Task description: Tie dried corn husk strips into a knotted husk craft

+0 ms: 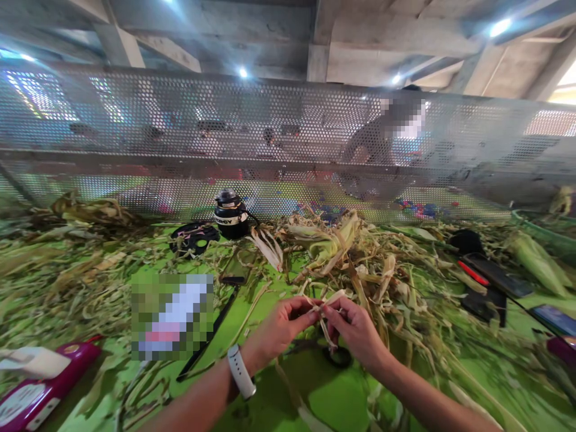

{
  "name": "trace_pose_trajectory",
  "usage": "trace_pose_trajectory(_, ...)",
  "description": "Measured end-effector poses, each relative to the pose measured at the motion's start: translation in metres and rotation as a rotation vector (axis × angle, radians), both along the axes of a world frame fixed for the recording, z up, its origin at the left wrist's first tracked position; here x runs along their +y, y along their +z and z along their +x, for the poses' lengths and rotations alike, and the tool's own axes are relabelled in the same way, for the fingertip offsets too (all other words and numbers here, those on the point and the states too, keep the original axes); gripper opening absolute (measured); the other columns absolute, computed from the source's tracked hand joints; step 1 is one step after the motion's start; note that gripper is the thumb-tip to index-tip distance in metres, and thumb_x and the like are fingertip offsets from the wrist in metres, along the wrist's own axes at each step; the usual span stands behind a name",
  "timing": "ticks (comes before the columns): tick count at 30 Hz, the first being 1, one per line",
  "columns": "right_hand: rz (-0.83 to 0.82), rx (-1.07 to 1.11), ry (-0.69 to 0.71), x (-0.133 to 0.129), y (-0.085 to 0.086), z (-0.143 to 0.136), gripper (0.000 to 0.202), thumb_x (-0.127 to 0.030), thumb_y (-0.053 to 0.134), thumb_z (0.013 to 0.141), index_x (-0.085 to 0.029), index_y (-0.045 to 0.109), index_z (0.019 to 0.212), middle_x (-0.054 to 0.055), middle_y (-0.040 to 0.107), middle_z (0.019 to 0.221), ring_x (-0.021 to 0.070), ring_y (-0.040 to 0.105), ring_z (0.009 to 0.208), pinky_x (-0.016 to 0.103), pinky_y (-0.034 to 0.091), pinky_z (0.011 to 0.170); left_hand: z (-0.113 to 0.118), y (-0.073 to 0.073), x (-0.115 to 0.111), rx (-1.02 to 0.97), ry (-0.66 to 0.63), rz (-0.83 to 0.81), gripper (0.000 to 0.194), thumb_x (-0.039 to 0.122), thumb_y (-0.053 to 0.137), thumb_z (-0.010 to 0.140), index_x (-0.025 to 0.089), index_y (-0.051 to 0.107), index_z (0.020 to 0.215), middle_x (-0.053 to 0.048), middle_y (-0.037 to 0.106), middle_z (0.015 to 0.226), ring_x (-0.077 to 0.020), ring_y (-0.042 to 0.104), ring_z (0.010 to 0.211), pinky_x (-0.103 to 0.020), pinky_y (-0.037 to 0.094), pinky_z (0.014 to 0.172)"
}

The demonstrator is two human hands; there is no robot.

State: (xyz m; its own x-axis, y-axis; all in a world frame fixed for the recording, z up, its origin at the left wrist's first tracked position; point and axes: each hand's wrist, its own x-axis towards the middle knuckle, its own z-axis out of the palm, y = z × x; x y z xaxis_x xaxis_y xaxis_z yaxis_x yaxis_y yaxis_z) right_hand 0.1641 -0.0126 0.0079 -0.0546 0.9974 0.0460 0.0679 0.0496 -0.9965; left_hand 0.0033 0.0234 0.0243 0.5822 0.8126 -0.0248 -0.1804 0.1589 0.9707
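Near the middle of the green surface (256, 312), my left hand (288, 324) and my right hand (353, 327) are close together, nearly touching. Both pinch pale strips of dry husk (324, 330) between thumb and fingers, and one strip hangs down between the hands. A white watch band (241, 372) is on my left wrist. Beneath the hands lies a dark round object (337, 356), partly hidden. Just beyond them is a pile of dry husks (382, 270) with a yellow-green husk bundle (333, 240) on it.
A black jar (231, 216) stands at the back, beside a black ring-shaped item (193, 239). A perforated metal panel (279, 144) rises behind, with people beyond it. At left lie a magenta device (49, 384) and a black stick (209, 333); at right, a dark phone-like object (497, 275) and green basket (544, 231).
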Motion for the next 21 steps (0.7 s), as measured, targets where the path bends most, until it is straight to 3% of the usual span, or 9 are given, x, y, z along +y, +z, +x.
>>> trace_pose_trajectory(5,-0.017,0.021,0.028,0.001,0.004,0.002,0.039,-0.055,0.054,0.080,-0.018,0.050,0.069,-0.005,0.055,0.047,0.0088,0.050,0.037,0.020,0.042,0.037,-0.001,0.002,-0.001,-0.016,0.005,-0.117,0.024,0.031,0.077,0.065,0.013,0.073,0.080,-0.004,0.070,0.076,-0.0118,0.059,0.072,-0.022,0.044,0.073)
trace_pose_trajectory(11,0.040,-0.128,-0.087,0.003,0.002,0.007,0.035,-0.050,0.051,0.084,-0.018,0.050,0.068,-0.005,0.052,0.048,0.0099,0.049,0.039,0.021,0.043,0.039,-0.004,-0.001,0.004,0.007,0.024,-0.138,0.024,0.031,0.077,0.065,0.012,0.071,0.078,-0.003,0.067,0.073,-0.0101,0.055,0.068,-0.021,0.041,0.068)
trace_pose_trajectory(13,0.191,-0.303,-0.155,0.004,0.003,0.010,0.028,-0.043,0.051,0.086,-0.018,0.054,0.074,-0.002,0.057,0.056,0.0122,0.054,0.049,0.023,0.046,0.047,-0.005,-0.001,0.005,0.022,0.046,-0.138,0.026,0.032,0.077,0.064,0.012,0.071,0.079,-0.003,0.066,0.073,-0.0107,0.055,0.068,-0.022,0.041,0.069)
trace_pose_trajectory(17,0.699,-0.679,-0.249,0.003,0.008,0.018,0.012,-0.024,0.052,0.086,-0.019,0.058,0.096,0.007,0.062,0.089,0.0194,0.059,0.084,0.034,0.050,0.075,-0.006,-0.003,0.008,0.051,0.099,-0.091,0.030,0.037,0.075,0.065,0.012,0.070,0.080,-0.003,0.065,0.070,-0.0115,0.053,0.065,-0.023,0.040,0.065)
trace_pose_trajectory(21,1.048,-0.911,-0.100,0.002,0.013,0.022,0.028,-0.011,0.052,0.079,-0.019,0.057,0.106,0.011,0.060,0.107,0.0241,0.054,0.105,0.043,0.045,0.089,-0.008,-0.005,0.012,0.072,0.102,-0.034,0.028,0.037,0.072,0.068,0.012,0.070,0.081,-0.002,0.064,0.069,-0.0111,0.050,0.064,-0.023,0.037,0.064)
